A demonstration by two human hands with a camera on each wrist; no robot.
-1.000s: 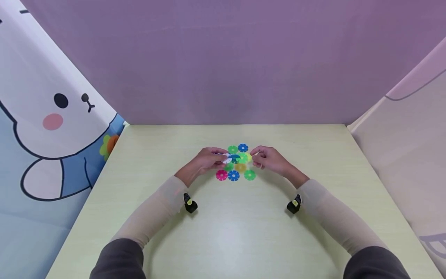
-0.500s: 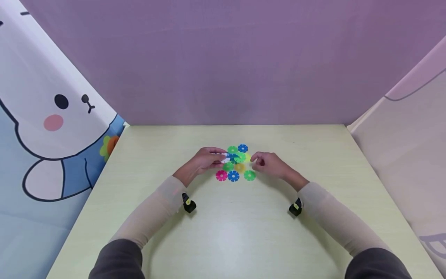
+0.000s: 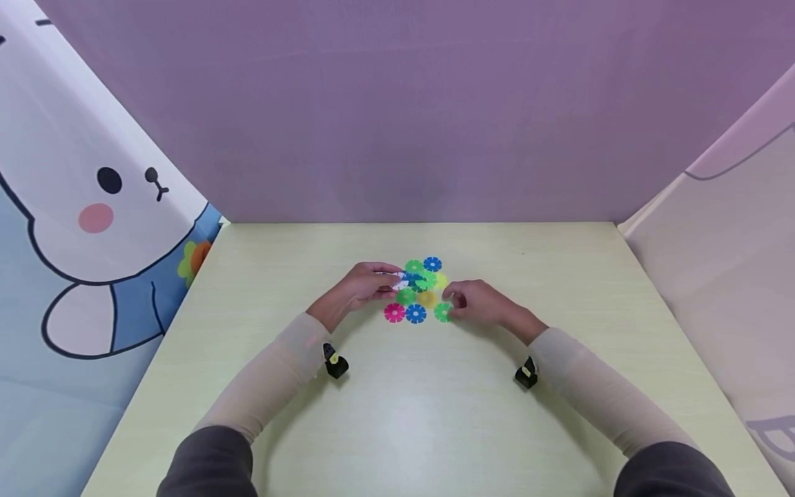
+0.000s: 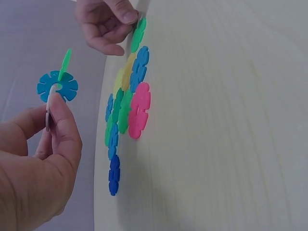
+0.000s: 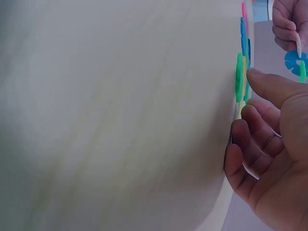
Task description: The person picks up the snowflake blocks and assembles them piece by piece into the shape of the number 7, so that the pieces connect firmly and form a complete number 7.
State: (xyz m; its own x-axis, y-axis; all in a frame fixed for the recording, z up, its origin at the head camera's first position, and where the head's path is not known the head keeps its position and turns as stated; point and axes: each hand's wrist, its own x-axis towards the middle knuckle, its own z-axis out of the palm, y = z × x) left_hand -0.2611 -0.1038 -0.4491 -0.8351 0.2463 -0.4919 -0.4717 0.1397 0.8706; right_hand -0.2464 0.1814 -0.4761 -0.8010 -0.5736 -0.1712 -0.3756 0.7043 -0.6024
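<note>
My left hand [image 3: 366, 284] pinches a white snowflake disc [image 4: 48, 121] between thumb and fingers, above the table. Slotted onto it is a blue disc [image 4: 70, 90], which bears a green disc [image 4: 65, 62] on its other side. My right hand [image 3: 481, 301] is down by the table, its fingers bent and its thumb apart from them. At its thumb and fingertips lies a loose green disc [image 3: 442, 313]; whether they touch it is hard to tell. Nothing shows gripped in that hand.
Several flat discs lie on the table [image 3: 410, 400] around the hands, among them a pink disc [image 3: 394, 313], a blue disc [image 3: 415, 313], a yellow-orange disc [image 3: 427, 299] and a dark blue disc [image 3: 432, 264]. A purple backdrop [image 3: 410, 138] rises behind the table's far edge.
My right hand has drawn back from the joined discs, then come down towards me to the near green disc. The left hand stays almost still with the joined discs.
</note>
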